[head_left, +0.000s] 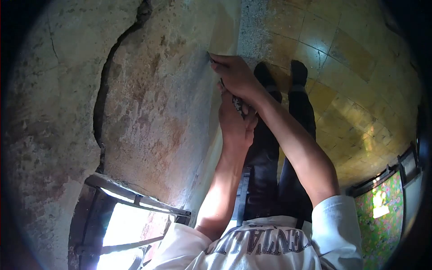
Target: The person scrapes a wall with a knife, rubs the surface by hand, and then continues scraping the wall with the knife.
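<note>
My left hand [234, 119] is closed around a dark, speckled object [237, 104], which shows only in part between the fingers. Just above it, my right hand [236, 77] has its fingers pressed together at a small dark tip [210, 58] beside the wall. Whether that tip and the speckled object are one thing cannot be made out. Both hands are close together, in front of the stained wall [148, 103] and above my legs.
A deep crack [104, 85] runs down the wall. Yellow floor tiles [351, 54] lie on the right, beyond my dark-socked feet [299, 73]. A bright window [123, 229] is at the lower left, and green flowered cloth [382, 225] at the lower right.
</note>
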Demonstrator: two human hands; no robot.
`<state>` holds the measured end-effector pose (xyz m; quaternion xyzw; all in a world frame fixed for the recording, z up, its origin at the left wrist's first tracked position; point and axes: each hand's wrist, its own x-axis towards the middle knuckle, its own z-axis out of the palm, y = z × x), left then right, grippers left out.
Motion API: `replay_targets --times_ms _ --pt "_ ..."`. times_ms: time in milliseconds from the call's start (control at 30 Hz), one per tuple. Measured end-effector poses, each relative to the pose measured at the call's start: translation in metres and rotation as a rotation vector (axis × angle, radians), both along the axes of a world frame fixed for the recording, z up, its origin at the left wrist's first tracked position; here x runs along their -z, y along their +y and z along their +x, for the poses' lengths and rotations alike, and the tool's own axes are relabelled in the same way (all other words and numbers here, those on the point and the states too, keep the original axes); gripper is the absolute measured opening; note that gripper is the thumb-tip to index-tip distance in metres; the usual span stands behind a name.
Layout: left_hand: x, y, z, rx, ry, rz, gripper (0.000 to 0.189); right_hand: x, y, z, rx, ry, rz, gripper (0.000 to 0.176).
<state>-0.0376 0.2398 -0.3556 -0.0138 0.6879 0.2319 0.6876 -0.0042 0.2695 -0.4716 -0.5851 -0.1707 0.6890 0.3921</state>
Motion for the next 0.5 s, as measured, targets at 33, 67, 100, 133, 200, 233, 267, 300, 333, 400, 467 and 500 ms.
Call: replay_targets --times_ms 33,67,100,133,200,233,267,300,333,400,467,500 --pt "0.004 0.0 0.003 -0.015 0.004 0.004 0.031 0.001 0.003 0.005 -0.032 0.02 -0.026 0.037" --pt "0.011 0.0 0.007 -0.027 0.008 0.003 0.032 0.003 0.007 0.012 -0.06 0.041 -0.056 0.037" --pt "0.014 0.0 0.01 -0.041 0.006 0.012 0.032 0.003 0.011 0.019 -0.09 0.055 -0.077 0.037" --pt "0.014 0.002 0.014 -0.059 0.018 0.011 0.032 -0.001 0.013 0.022 -0.076 0.066 -0.07 0.037" --pt "0.011 0.0 0.016 -0.104 0.055 -0.004 0.032 -0.009 0.009 0.021 -0.058 0.099 -0.067 0.037" --pt "0.011 0.002 0.014 -0.084 0.041 0.001 0.032 -0.004 0.01 0.019 -0.06 0.047 -0.043 0.037" --pt "0.011 0.002 0.011 -0.065 0.028 0.002 0.032 0.001 0.009 0.015 -0.063 -0.004 -0.022 0.037" --pt "0.008 0.0 0.009 -0.046 0.021 -0.001 0.032 -0.002 0.009 0.015 -0.074 0.002 -0.031 0.037" --pt "0.011 -0.005 0.007 -0.037 0.019 0.015 0.031 -0.005 0.009 0.016 -0.085 0.008 -0.04 0.037" --pt "0.026 -0.01 0.01 -0.015 -0.005 0.063 0.031 -0.009 0.015 0.032 -0.115 0.104 -0.093 0.037" --pt "0.018 -0.006 0.009 -0.042 0.006 0.056 0.032 0.008 0.005 0.012 -0.081 -0.051 -0.008 0.037" --pt "0.014 -0.004 0.006 -0.057 0.019 0.053 0.032 0.009 0.006 0.008 -0.08 -0.092 0.019 0.036"
